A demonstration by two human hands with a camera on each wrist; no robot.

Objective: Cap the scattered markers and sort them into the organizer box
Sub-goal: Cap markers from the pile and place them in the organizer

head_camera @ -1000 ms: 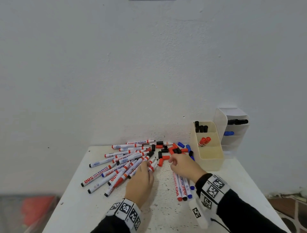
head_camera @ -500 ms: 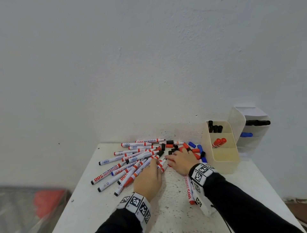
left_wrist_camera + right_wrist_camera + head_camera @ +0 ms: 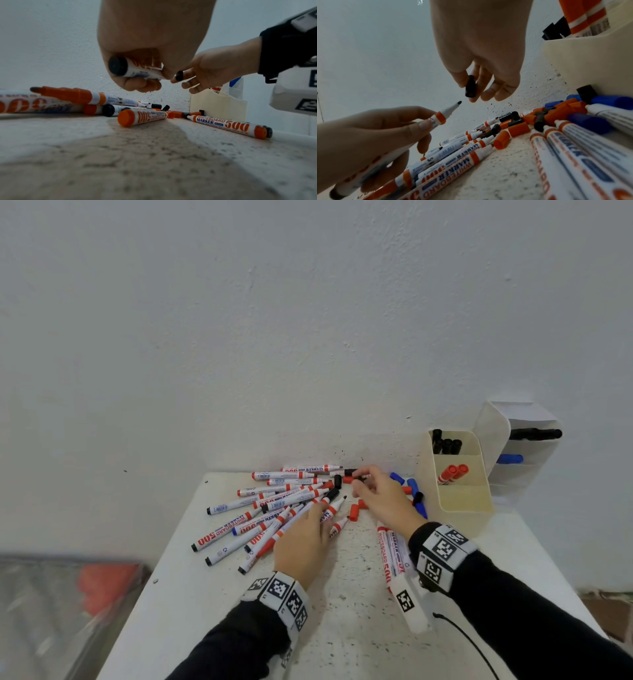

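My left hand (image 3: 320, 511) grips an uncapped black-tipped marker (image 3: 436, 117) above the pile, tip pointing up and right; the marker's butt end (image 3: 118, 66) shows in the left wrist view. My right hand (image 3: 363, 481) pinches a black cap (image 3: 471, 86) between thumb and forefinger, a short gap from the marker tip. The same cap (image 3: 179, 75) shows beyond my left fingers. Several uncapped markers (image 3: 267, 508) lie fanned on the white table (image 3: 205, 611). The cream organizer box (image 3: 459, 498) at right holds black markers (image 3: 445, 445) at the back and red ones (image 3: 454, 472) in the middle.
Loose red caps (image 3: 354, 511), blue caps (image 3: 412, 486) and black caps lie between the pile and the organizer. More markers (image 3: 387, 553) lie under my right wrist. A white box (image 3: 524, 470) behind the organizer holds black and blue markers. The wall stands close behind.
My left hand has lifted a black marker out of the pile. My right hand has reached further back among the caps and now pinches a black one.
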